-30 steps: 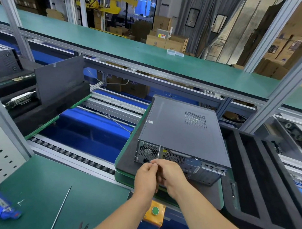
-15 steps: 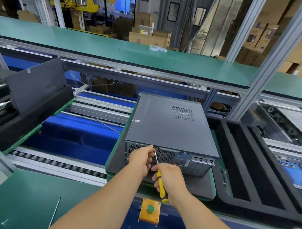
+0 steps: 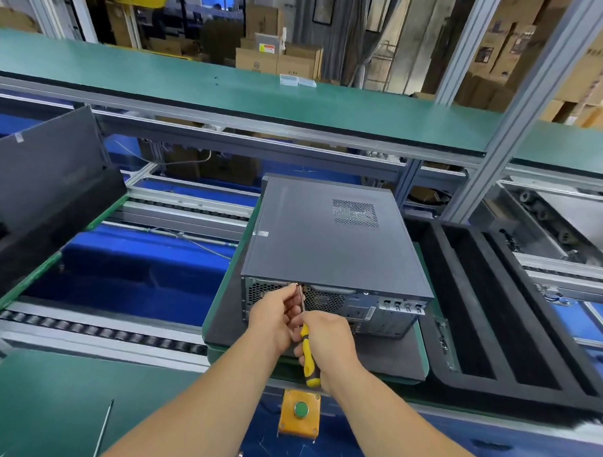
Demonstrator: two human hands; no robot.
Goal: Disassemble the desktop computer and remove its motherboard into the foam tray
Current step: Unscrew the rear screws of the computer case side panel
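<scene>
step: undoing rear-panel screw, lid on, early
left hand (image 3: 276,318): pinching shaft tip, steadying
right hand (image 3: 328,347): gripping yellow-black screwdriver (image 3: 310,359); press straight
grey metal desktop computer (image 3: 331,241): centre, 12 o'clock of hands
black foam tray (image 3: 501,310): 3 o'clock of computer

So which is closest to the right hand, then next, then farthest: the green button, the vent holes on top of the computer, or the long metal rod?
1. Green button, just below the right hand.
2. Vent holes, up on the computer's top.
3. Metal rod, far left on the green mat.

Right hand (image 3: 326,340) grips screwdriver (image 3: 309,358) at computer (image 3: 331,247) rear.
</scene>
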